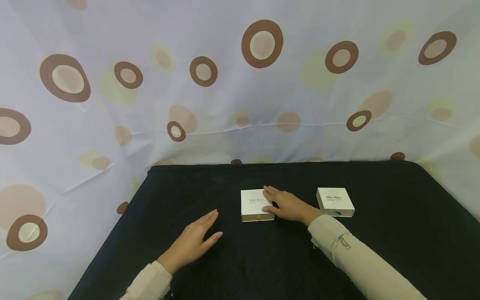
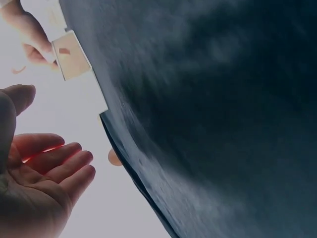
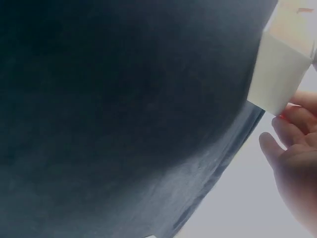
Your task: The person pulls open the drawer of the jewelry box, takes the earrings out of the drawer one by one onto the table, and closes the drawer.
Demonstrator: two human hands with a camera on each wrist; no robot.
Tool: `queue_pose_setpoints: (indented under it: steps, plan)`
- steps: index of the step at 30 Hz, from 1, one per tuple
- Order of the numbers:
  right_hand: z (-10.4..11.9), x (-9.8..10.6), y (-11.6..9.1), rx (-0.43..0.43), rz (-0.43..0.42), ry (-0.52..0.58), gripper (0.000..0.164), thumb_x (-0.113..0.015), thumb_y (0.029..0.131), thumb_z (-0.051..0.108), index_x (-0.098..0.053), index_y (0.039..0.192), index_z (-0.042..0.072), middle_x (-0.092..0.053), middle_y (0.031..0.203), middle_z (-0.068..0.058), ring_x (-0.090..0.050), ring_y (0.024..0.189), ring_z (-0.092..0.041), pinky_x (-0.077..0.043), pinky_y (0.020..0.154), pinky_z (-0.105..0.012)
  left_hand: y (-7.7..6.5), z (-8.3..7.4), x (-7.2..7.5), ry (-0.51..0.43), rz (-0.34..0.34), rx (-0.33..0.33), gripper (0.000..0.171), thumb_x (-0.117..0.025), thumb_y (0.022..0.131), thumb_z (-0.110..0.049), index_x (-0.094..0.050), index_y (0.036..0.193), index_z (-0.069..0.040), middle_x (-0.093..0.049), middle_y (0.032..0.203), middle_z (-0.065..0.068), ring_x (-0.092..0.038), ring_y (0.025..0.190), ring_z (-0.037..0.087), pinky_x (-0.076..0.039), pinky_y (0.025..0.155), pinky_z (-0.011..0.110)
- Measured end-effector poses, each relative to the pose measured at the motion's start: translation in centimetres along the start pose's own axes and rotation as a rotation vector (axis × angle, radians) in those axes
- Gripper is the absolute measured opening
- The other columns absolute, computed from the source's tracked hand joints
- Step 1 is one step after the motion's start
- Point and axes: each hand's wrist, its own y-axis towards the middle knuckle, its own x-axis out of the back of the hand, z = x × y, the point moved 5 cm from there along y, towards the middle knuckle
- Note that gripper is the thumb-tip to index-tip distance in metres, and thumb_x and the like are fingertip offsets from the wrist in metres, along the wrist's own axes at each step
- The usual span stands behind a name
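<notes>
In the head view, a flat white box (image 1: 252,203) with small printed writing on its lid lies at the middle of the black-covered table. My right hand (image 1: 288,205) is at its right side, with the fingers over the lid's right edge and the thumb near the front corner. The right wrist view shows fingers (image 3: 297,116) against the box's side wall (image 3: 278,74). To the left of the box, and apart from it, my left hand (image 1: 193,239) hovers with nothing in it, its fingers extended and thumb spread. Its palm (image 2: 42,183) shows in the left wrist view.
A second white box (image 1: 335,201) of similar look lies to the right, beyond my right wrist, with a small dark mark on its front. Black cloth (image 1: 240,266) covers the table. Behind its far edge hangs a pale curtain (image 1: 225,33) with brown rings and dots.
</notes>
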Motion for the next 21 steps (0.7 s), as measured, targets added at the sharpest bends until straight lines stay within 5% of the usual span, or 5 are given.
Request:
queue_pose_setpoints:
  steps: [9, 21]
  plan:
    - [0.6, 0.0, -0.1, -0.003, -0.001, 0.008, 0.067, -0.053, 0.097, 0.039, -0.034, 0.144, -0.005, -0.026, 0.154, -0.022, -0.026, 0.14, -0.037, -0.029, 0.11, -0.052, 0.3, -0.7, -0.5, -0.087, -0.041, -0.019, 0.052, -0.066, 0.092, -0.023, -0.052, 0.134, 0.004, -0.053, 0.136, 0.02, -0.054, 0.122, 0.031, -0.046, 0.098, 0.046]
    - [0.6, -0.1, -0.3, -0.026, 0.016, 0.05, 0.067, -0.054, 0.097, 0.036, -0.031, 0.145, -0.005, -0.023, 0.154, -0.022, -0.023, 0.142, -0.038, -0.027, 0.111, -0.053, 1.0, -1.4, -1.4, -0.294, -0.094, 0.068, 0.036, -0.067, 0.091, -0.021, -0.064, 0.119, 0.001, -0.067, 0.117, 0.015, -0.065, 0.104, 0.028, -0.055, 0.083, 0.04]
